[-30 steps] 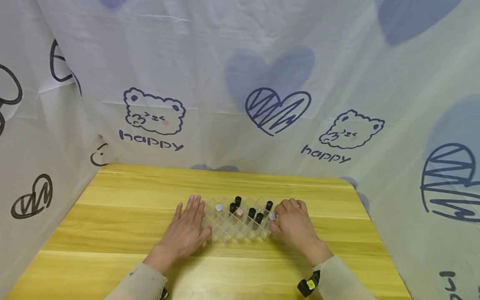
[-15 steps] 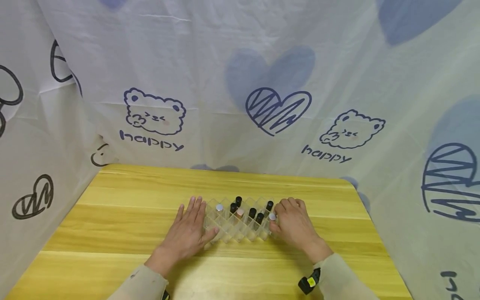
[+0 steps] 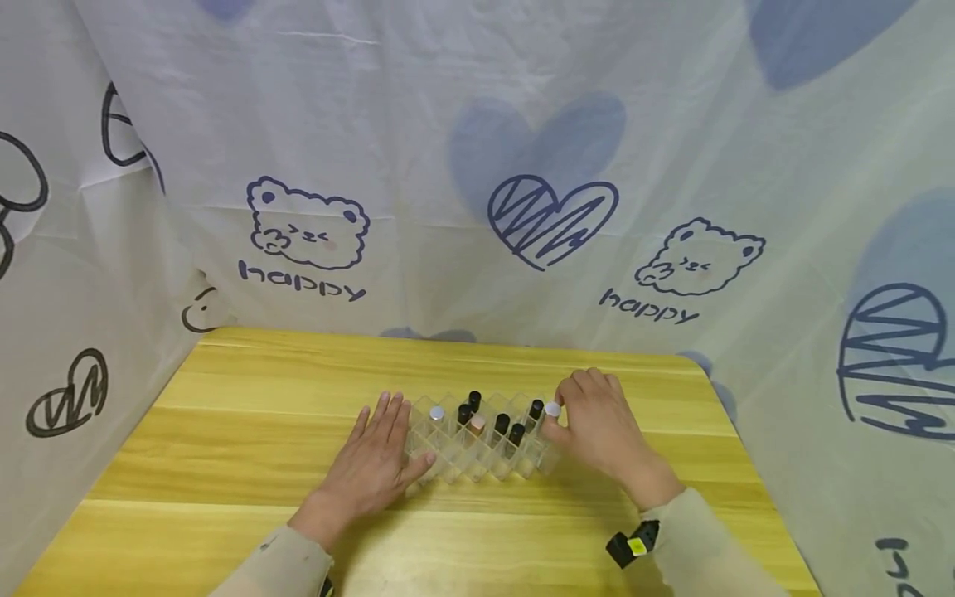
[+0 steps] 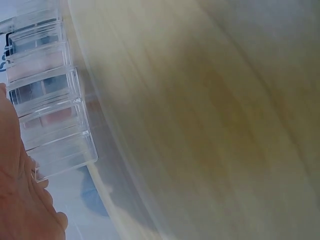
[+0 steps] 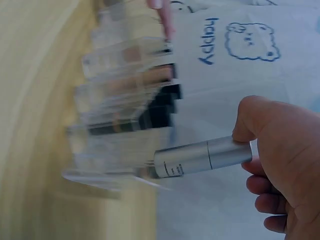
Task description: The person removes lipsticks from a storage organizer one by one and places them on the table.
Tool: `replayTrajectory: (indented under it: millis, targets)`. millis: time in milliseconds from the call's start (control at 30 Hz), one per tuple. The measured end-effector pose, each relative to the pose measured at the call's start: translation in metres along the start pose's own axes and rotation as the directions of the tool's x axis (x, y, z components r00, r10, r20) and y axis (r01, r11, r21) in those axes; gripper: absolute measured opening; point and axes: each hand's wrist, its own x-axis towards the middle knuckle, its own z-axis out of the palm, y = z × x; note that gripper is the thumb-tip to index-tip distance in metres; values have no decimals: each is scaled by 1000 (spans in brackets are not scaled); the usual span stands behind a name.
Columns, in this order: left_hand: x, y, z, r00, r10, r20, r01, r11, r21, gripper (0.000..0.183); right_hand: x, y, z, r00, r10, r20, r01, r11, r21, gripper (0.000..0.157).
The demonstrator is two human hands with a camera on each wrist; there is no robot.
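My right hand (image 3: 600, 427) pinches a silver lipstick tube (image 5: 197, 156) between thumb and fingers. In the right wrist view the tube's lower end sits just above the rim of a clear lipstick organizer (image 3: 457, 466), near its right end. Along the organizer's left end lies my left hand (image 3: 367, 464), fingers straight and thumb over its front left corner. Inside the diamond-shaped compartments stand several black-capped lipsticks (image 3: 502, 424), a pinkish-orange one (image 3: 477, 424) and another silver-topped one (image 3: 437, 413). The left wrist view shows the clear compartment walls (image 4: 65, 155) beside the left hand.
The organizer stands on a yellow wood-grain table (image 3: 246, 414). A white cloth with bear and heart drawings (image 3: 418, 191) hangs behind the table and at both sides. The right wrist wears a black strap with a yellow mark (image 3: 634, 545).
My right hand has risen and moved slightly away to the right, drawing the silver lipstick tube up out of its compartment. The left thumb has shifted a little onto the organizer's corner.
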Motion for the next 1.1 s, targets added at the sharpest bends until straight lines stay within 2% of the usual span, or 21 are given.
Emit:
replayTrajectory:
  millis: [133, 300, 467, 800, 1100]
  targets:
    - [-1, -1, -2, 1000, 5, -6, -5, 999, 34, 83, 4, 9, -14, 999, -4, -37, 3, 1000, -20, 18]
    - [-2, 0, -3, 999, -32, -37, 33, 999, 25, 68, 5, 27, -17, 999, 37, -19, -38, 998, -51, 18]
    - [-2, -2, -3, 995, -73, -68, 74, 997, 16, 63, 2, 43, -10, 998, 57, 8, -57, 996, -72, 16]
    - [-3, -3, -1, 997, -59, -48, 58, 998, -21, 64, 2, 60, 9, 999, 47, 15, -45, 995, -87, 16]
    - [-2, -3, 1, 997, -55, -59, 54, 998, -28, 64, 7, 67, 29, 994, 85, 62, -80, 994, -80, 18]
